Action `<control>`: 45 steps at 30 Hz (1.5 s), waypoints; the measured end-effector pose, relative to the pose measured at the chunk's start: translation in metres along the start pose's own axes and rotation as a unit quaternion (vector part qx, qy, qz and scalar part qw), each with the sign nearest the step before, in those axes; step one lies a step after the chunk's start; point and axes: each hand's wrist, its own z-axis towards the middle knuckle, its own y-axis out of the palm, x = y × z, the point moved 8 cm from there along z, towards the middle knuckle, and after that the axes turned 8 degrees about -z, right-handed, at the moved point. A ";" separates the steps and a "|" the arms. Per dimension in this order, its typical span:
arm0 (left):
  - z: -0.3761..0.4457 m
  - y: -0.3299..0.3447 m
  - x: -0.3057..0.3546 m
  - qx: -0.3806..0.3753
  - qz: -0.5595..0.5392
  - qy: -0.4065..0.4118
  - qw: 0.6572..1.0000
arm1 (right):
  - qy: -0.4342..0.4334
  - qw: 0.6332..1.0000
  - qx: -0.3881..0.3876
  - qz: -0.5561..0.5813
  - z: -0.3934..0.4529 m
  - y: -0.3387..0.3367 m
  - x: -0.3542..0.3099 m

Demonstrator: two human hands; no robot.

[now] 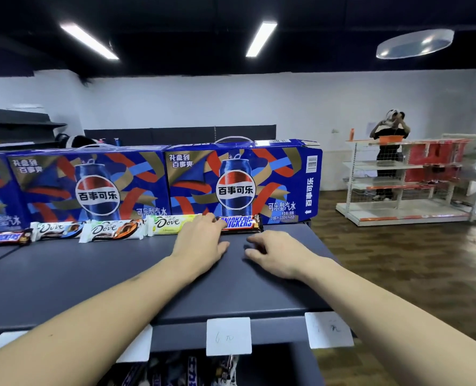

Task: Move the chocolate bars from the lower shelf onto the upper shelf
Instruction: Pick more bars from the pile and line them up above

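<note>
While both hands rest on the upper shelf (64, 274), a row of chocolate bars lies along its back edge, against the Pepsi cartons (239, 179). Left hand (200, 240): fingers extended, tips touching the left end of the Snickers bar (241, 224), nothing clasped. Right hand (273, 254): fingers loosely curled on the shelf, holding nothing. The Snickers bar sits at 12 o'clock from the hands, long axis running 9 to 3; the left hand is on it, the right just short of it. Row toward 9 o'clock: yellow Dove bar (170, 224), Dove bar with orange (111, 231), Dove bar with blue (58, 230), second Snickers (12, 237). More bars (186, 369) show on the lower shelf at 6 o'clock, under the price tags (228, 336). Likely step: nudging the Snickers bar square, then reaching down again.
</note>
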 end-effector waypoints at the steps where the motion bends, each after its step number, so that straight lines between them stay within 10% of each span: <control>1: -0.009 -0.003 0.002 -0.012 -0.005 0.001 1.000 | -0.009 1.000 -0.015 -0.007 -0.004 0.004 -0.007; 27: -0.283 -0.085 -0.054 -0.030 -0.095 0.010 0.995 | -0.070 0.996 0.036 0.047 -0.180 0.043 -0.235; 45: -0.347 0.065 -0.103 -0.198 -0.119 -0.070 0.970 | 0.047 0.988 -0.148 0.009 -0.174 0.219 -0.168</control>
